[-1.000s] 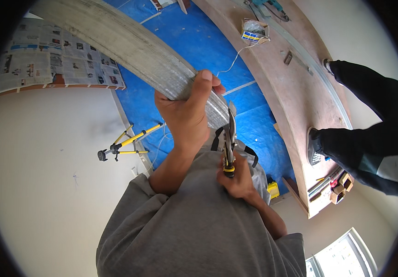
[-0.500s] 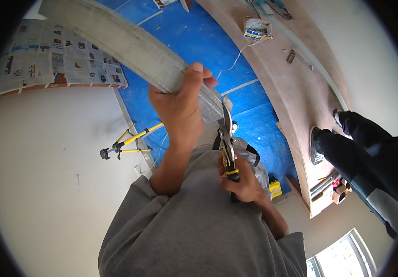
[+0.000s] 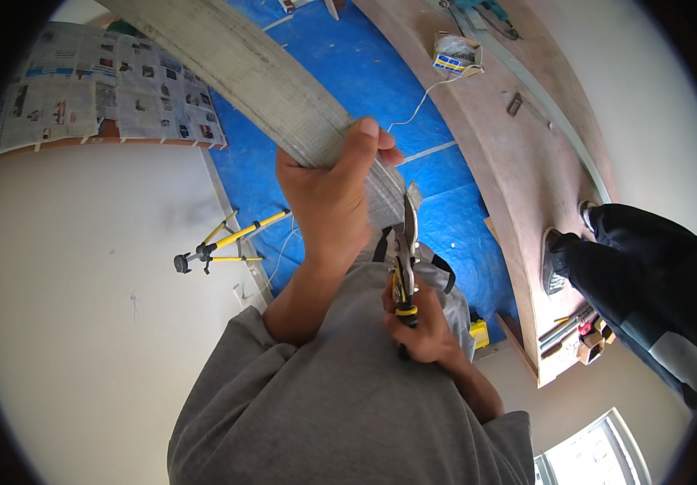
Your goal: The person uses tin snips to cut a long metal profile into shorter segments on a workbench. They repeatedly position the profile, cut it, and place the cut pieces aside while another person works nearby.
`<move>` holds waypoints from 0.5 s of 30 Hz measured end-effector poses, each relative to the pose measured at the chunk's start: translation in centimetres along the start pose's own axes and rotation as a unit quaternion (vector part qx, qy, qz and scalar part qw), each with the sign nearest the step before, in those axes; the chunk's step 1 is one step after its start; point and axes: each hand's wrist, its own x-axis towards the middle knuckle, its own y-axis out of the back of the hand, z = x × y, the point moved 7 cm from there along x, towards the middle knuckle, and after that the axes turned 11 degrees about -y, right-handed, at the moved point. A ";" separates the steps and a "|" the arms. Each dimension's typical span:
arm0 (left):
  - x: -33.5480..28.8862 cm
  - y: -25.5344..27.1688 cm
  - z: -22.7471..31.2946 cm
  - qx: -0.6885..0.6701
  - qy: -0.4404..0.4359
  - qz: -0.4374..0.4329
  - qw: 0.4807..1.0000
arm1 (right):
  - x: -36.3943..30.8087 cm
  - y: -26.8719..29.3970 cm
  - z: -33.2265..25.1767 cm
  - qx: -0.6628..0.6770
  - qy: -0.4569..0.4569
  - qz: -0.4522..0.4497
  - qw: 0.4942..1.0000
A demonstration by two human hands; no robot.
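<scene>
A long grey channel-like strip, probably metal, runs from the upper left down to the middle of the view. My left hand is closed round it near its lower end, thumb lying on top. Yellow-and-black-handled tin snips are gripped in my right hand, pointing upward. Their blades meet the strip's end, where a small piece stands out beside them. How far the blades are apart cannot be made out. Both hands are in front of my grey shirt.
Blue sheeting covers the floor. Left are a newspaper-covered surface and a yellow tripod. On a curved plywood platform at right, a person in dark trousers stands near tools, a small box and a metal track.
The strip and my left hand have shifted slightly right and downward. The snips' blades have moved a little right with the strip's end; my right hand stays nearly in place.
</scene>
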 end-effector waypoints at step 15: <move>-0.6 -0.8 2.7 0.075 -0.081 0.020 0.994 | 0.2 1.5 -0.9 -0.079 0.009 0.080 0.994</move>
